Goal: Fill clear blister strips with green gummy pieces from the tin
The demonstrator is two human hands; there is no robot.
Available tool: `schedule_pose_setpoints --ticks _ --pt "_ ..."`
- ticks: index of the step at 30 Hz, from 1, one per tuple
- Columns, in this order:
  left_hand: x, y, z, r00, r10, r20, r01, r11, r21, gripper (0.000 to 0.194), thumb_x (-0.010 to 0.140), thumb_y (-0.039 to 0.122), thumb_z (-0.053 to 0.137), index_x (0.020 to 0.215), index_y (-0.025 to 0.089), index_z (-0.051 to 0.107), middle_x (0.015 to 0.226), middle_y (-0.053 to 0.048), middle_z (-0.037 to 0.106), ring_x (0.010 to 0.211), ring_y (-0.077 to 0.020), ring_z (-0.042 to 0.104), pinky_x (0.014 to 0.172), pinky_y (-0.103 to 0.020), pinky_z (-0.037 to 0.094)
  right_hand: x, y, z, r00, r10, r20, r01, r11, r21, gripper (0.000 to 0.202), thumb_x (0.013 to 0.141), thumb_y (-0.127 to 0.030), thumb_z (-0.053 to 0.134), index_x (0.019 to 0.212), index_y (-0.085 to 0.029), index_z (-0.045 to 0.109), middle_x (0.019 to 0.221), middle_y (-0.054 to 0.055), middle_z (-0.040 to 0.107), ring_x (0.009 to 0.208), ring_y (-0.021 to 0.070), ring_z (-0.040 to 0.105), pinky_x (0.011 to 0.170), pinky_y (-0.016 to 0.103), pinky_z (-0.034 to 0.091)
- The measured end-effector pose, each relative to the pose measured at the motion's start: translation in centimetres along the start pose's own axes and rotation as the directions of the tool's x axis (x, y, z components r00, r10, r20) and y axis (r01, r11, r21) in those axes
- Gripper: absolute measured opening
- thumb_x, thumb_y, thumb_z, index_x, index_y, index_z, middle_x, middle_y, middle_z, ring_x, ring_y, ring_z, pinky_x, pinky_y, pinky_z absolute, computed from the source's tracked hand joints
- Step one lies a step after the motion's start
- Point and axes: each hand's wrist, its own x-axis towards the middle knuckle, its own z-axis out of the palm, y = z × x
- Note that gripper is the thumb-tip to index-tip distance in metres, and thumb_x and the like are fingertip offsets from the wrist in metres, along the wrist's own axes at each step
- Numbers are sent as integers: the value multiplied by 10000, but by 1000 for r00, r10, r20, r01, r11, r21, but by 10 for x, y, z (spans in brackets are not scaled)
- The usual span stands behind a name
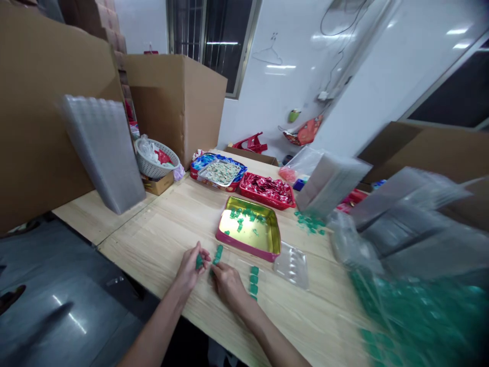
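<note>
My left hand (pixel 190 266) is curled around a small green wrapped piece (pixel 199 262); whether it holds more is hidden. Beside it, my right hand (pixel 229 284) has its fingertips pinched at the lower end of a short row of green pieces (pixel 218 252), on one of them that is mostly covered. Farther right lies a second row of green pieces (pixel 254 279), seemingly in the same clear plastic tray, whose edges are hard to make out. Just beyond my hands stands a gold-lined tin (pixel 263 239) with loose green pieces scattered inside.
Another clear tray (pixel 292 265) lies right of the tin. Behind are a red basket of red packets (pixel 267 188) and a tray of pale packets (pixel 219 172). Stacked clear trays stand left (pixel 105 153) and right (pixel 328 183). Bagged green pieces (pixel 428 311) fill the near right.
</note>
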Motion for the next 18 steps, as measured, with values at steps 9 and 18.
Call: schedule_pose_setpoints --ticks 9,18 --pt "-38 17 -3 968 -168 188 246 800 -548 587 860 538 273 788 70 619 708 -126 666 687 -197 629 733 -329 462 -1 -26 -37 962 106 -250 2 918 396 192 813 -118 474 884 -195 635 829 41 634 741 152 585 681 248 455" --pt "-53 -8 9 962 -189 197 257 869 -423 402 769 496 529 781 110 639 715 -74 654 713 -177 603 670 -289 450 3 -32 -27 967 253 14 -196 713 673 187 677 -99 543 781 -171 680 661 9 642 587 134 566 551 229 429"
